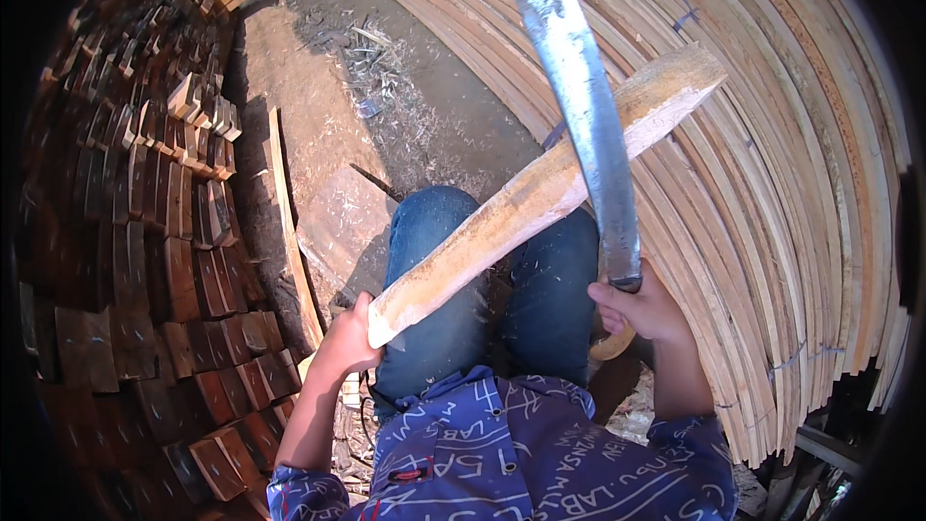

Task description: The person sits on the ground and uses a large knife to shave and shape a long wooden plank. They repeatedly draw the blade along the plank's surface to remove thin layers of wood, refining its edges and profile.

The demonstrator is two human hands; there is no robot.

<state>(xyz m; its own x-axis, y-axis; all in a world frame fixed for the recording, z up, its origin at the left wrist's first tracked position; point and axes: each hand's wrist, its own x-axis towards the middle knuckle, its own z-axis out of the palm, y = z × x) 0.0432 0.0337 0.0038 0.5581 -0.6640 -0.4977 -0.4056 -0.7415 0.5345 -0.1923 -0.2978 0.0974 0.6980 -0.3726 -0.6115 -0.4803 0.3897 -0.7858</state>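
Observation:
My left hand is closed round the near end of a long, rough wooden beam, which slants up to the right across my thighs. In my right hand is the handle of a machete, its broad steel blade pointing away from me. The blade crosses over the beam's upper part; whether the two touch I cannot tell. Most of the machete's handle is hidden inside my fist.
Stacked dark timber blocks rise along the left. Bundled long wooden strips fill the right side. A thin wooden strip lies by the left stack, and wood shavings litter the ground ahead.

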